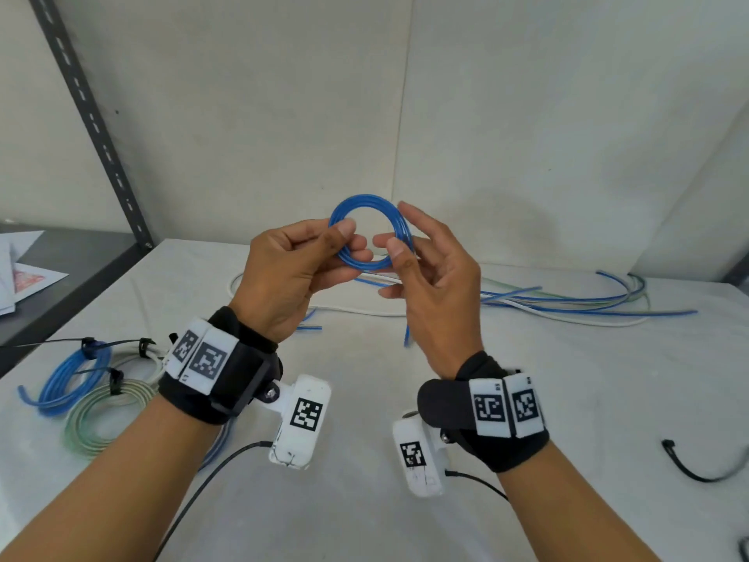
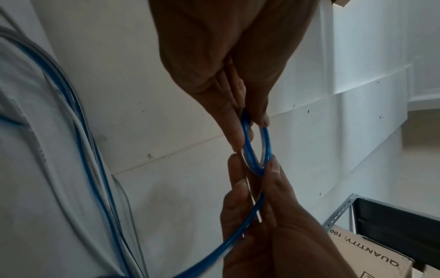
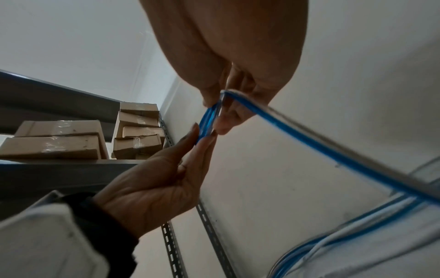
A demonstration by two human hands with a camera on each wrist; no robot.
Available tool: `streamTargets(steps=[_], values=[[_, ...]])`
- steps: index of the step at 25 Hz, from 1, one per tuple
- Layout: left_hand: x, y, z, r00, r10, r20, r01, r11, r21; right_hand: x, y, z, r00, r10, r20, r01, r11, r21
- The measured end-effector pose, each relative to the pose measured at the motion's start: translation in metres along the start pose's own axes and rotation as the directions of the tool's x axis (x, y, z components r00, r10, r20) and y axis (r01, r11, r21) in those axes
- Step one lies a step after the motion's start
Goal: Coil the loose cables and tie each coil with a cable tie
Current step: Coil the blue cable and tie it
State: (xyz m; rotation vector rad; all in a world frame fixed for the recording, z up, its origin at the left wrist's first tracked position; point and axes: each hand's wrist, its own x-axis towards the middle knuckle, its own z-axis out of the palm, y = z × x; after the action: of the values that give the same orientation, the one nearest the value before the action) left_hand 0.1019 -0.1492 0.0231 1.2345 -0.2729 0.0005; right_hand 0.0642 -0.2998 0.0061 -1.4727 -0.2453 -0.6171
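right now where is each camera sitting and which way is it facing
head: worn on the head, looking forward and down at the table; both forearms, the left hand and the right hand show, holding up the blue coil.
left wrist: under the left wrist, looking along the palm up at the wall; both hands pinch the blue coil.
right wrist: under the right wrist, looking up past the fingers to shelved cardboard boxes; both hands show.
shared: all three views catch the blue coil and both hands.
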Motion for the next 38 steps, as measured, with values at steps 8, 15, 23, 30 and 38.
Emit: streamTargets(steps=[8,15,23,30,38], values=[[-0.003,-0.003,0.008,1.0,0.023,-0.01,-0.023,0.996,-0.091,0.0,0.002,0.001,0.991,-0.019,-0.132,0.024,0.999,0.036],[-0.002,-0.001,0.004,0.993,0.021,0.114,-0.027,0.998,0.052,0.015,-0.007,-0.021,0.997,-0.064,-0.048,0.058,0.993,-0.102],[-0.003,0.014,-0.017,0.941,-0.105,0.323,-0.063,0.881,0.47,0.022,-0.015,-0.041,0.909,-0.067,0.411,0.278,0.832,-0.481],[-0.001,0.012,-0.012,0.981,0.043,0.187,-0.102,0.944,0.315,0.025,-0.015,-0.041,0.974,-0.047,0.223,0.105,0.96,-0.258],[-0.001,0.008,0.001,0.994,0.087,-0.06,-0.088,0.996,-0.003,0.006,-0.012,-0.003,0.998,0.046,-0.044,-0.04,0.989,0.146]])
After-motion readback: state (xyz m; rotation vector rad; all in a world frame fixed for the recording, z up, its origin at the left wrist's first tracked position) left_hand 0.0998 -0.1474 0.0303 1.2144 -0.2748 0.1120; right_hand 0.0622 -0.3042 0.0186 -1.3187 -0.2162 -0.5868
